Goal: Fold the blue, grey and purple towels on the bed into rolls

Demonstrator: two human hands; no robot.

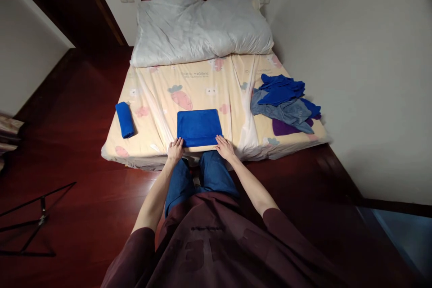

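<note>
A blue towel [199, 123], laid out as a rectangle, lies near the front edge of the bed, with a narrow band turned over along its near side. My left hand [176, 149] grips the near left corner of that band, fingers on top. At the near right corner, my right hand [225, 147] has its fingers on the same band; the thumbs' undersides are hidden. To the left on the sheet lies a rolled blue towel [124, 120]. A loose heap at the right holds a blue cloth [281, 89], a grey-blue cloth [283, 112] and a purple cloth [285, 128].
The bed [199, 92] wears a pale yellow patterned sheet. A bulky white quilt [202, 27] lies across its head end. A black tripod leg frame [42, 220] stands on the dark red floor [84, 144] at left. A wall [354, 76] runs along the right.
</note>
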